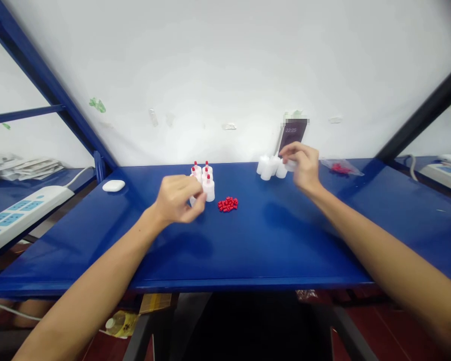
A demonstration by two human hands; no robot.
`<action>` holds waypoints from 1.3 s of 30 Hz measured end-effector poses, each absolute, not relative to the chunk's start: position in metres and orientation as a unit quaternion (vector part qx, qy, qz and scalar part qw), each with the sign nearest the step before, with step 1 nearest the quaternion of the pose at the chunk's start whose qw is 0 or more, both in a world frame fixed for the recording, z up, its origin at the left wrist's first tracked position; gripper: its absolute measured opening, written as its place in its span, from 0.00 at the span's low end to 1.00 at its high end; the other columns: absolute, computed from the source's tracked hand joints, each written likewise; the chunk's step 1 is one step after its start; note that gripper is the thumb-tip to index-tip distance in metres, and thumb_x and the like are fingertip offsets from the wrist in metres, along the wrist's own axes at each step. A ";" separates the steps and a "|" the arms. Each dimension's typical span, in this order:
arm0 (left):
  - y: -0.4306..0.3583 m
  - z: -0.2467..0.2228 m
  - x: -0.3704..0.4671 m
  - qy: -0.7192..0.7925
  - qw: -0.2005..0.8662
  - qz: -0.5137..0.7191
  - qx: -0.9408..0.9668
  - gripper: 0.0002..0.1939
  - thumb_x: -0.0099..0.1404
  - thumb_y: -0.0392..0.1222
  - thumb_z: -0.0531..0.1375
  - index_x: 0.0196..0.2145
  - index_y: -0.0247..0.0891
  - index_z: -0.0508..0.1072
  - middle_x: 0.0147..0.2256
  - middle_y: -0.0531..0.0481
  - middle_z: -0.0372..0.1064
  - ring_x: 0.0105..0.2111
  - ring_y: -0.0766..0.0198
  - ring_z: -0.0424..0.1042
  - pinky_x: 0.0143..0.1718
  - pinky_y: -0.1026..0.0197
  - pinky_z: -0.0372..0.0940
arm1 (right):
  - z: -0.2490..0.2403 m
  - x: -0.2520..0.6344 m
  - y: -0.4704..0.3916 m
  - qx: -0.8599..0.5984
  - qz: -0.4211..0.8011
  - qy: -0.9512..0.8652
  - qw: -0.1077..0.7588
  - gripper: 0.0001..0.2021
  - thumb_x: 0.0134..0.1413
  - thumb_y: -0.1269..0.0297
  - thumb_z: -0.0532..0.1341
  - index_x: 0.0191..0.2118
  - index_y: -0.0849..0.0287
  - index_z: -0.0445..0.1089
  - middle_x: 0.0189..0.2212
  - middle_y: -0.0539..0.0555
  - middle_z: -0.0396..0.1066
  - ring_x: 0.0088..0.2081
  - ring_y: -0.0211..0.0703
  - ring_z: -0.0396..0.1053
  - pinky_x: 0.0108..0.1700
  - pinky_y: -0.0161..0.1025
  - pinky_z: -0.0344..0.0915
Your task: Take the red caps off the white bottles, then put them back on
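My left hand [182, 198] is closed, its fingers and thumb curled around a small white bottle [192, 200] that is mostly hidden behind them. Right beside it, several white bottles with red-tipped nozzles [209, 189] stand upright in a tight group. A little pile of red caps [228, 204] lies on the blue table to the right of this group. Farther right, my right hand [303, 163] pinches a white bottle [290, 165], which looks tilted. Several plain white bottles [265, 173] without red tips stand just left of that hand.
A phone [293, 131] leans on the wall behind the plain bottles. A clear bag with red pieces [341, 168] lies right of my right hand. A white oval case [114, 186] sits on the blue table [248, 255] at left. Power strips [26, 213] flank the table.
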State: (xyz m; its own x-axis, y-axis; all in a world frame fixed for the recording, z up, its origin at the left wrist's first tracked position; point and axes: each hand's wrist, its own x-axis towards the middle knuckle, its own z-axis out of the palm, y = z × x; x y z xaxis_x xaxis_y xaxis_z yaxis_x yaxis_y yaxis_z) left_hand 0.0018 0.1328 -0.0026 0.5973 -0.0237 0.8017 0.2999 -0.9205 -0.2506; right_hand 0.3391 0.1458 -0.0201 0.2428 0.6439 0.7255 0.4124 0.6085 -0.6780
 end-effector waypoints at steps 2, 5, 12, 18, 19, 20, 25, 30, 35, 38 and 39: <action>0.112 -0.011 0.022 -0.026 0.165 -0.429 -0.888 0.11 0.61 0.32 0.54 0.22 0.40 0.62 0.18 0.57 0.57 0.18 0.68 0.54 0.21 0.61 0.50 | -0.018 0.339 0.157 -0.428 0.127 -0.603 0.661 0.11 0.37 0.74 0.52 0.29 0.54 0.66 0.24 0.49 0.68 0.30 0.42 0.65 0.34 0.40 0.60; 0.082 -0.028 0.050 0.062 0.129 -0.367 -0.919 0.15 0.63 0.35 0.55 0.19 0.40 0.59 0.17 0.57 0.55 0.17 0.69 0.54 0.19 0.61 0.52 | -0.018 0.340 0.174 -0.433 0.167 -0.581 0.669 0.15 0.32 0.76 0.51 0.31 0.53 0.60 0.26 0.48 0.66 0.32 0.42 0.64 0.36 0.40 0.60; 0.078 -0.041 0.057 0.047 0.095 -0.327 -0.939 0.16 0.65 0.37 0.54 0.19 0.39 0.61 0.18 0.56 0.57 0.17 0.69 0.56 0.19 0.61 0.54 | -0.015 0.335 0.189 -0.453 0.154 -0.613 0.629 0.15 0.36 0.78 0.51 0.33 0.53 0.57 0.29 0.49 0.64 0.35 0.43 0.62 0.38 0.42 0.58; 0.087 -0.030 0.045 0.008 0.117 -0.337 -0.934 0.16 0.67 0.36 0.53 0.21 0.39 0.62 0.18 0.57 0.59 0.18 0.69 0.57 0.21 0.61 0.54 | -0.021 0.334 0.194 -0.518 0.104 -0.640 0.559 0.13 0.42 0.78 0.51 0.34 0.53 0.58 0.29 0.49 0.67 0.32 0.43 0.61 0.38 0.44 0.56; 0.087 -0.030 0.045 0.008 0.117 -0.339 -0.934 0.16 0.67 0.36 0.53 0.21 0.39 0.62 0.18 0.57 0.59 0.18 0.69 0.57 0.21 0.61 0.54 | -0.023 0.335 0.194 -0.521 0.103 -0.641 0.554 0.13 0.42 0.78 0.51 0.34 0.53 0.58 0.29 0.49 0.67 0.32 0.43 0.61 0.38 0.44 0.56; 0.087 -0.030 0.045 0.007 0.117 -0.339 -0.934 0.16 0.67 0.36 0.54 0.21 0.39 0.62 0.18 0.57 0.59 0.18 0.69 0.57 0.21 0.61 0.54 | -0.024 0.335 0.194 -0.519 0.106 -0.642 0.554 0.12 0.42 0.77 0.51 0.34 0.53 0.58 0.29 0.49 0.67 0.32 0.43 0.61 0.38 0.44 0.57; 0.085 -0.034 0.049 0.013 0.100 -0.336 -0.936 0.15 0.66 0.37 0.54 0.20 0.39 0.62 0.17 0.56 0.59 0.17 0.69 0.57 0.20 0.61 0.54 | -0.028 0.335 0.197 -0.488 0.119 -0.644 0.578 0.13 0.40 0.76 0.51 0.34 0.53 0.58 0.28 0.48 0.67 0.32 0.43 0.61 0.37 0.43 0.57; 0.084 -0.034 0.050 0.003 0.096 -0.336 -0.937 0.15 0.65 0.37 0.55 0.20 0.39 0.63 0.18 0.56 0.60 0.17 0.69 0.57 0.20 0.61 0.53 | -0.033 0.333 0.196 -0.482 0.140 -0.647 0.573 0.13 0.39 0.75 0.51 0.34 0.53 0.58 0.29 0.48 0.68 0.31 0.43 0.61 0.35 0.42 0.56; 0.085 -0.040 0.049 -0.008 0.079 -0.300 -0.951 0.15 0.66 0.38 0.54 0.21 0.39 0.63 0.18 0.56 0.61 0.17 0.69 0.59 0.20 0.61 0.55 | -0.037 0.324 0.186 -0.473 0.148 -0.651 0.575 0.11 0.40 0.74 0.53 0.33 0.54 0.60 0.28 0.48 0.69 0.31 0.42 0.63 0.35 0.41 0.58; 0.084 -0.042 0.049 -0.011 0.057 -0.262 -0.963 0.14 0.66 0.39 0.54 0.22 0.39 0.64 0.19 0.55 0.63 0.18 0.68 0.61 0.21 0.60 0.55 | -0.036 0.317 0.176 -0.451 0.214 -0.635 0.590 0.07 0.43 0.71 0.56 0.32 0.54 0.62 0.25 0.48 0.71 0.29 0.42 0.66 0.35 0.42 0.61; 0.084 -0.042 0.049 -0.017 0.048 -0.242 -0.969 0.13 0.66 0.39 0.54 0.22 0.39 0.64 0.19 0.55 0.64 0.18 0.68 0.62 0.21 0.60 0.54 | -0.034 0.314 0.173 -0.445 0.245 -0.628 0.590 0.06 0.44 0.70 0.57 0.33 0.55 0.63 0.25 0.48 0.71 0.29 0.42 0.68 0.35 0.42 0.63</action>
State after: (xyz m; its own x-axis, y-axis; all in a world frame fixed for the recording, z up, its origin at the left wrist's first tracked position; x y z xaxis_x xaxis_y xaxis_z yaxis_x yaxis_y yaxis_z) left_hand 0.0486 0.0836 -0.0417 0.8827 0.0091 0.4699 0.0553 -0.9949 -0.0846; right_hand 0.3138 0.1728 -0.0344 0.0909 0.8478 0.5224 0.2695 0.4840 -0.8325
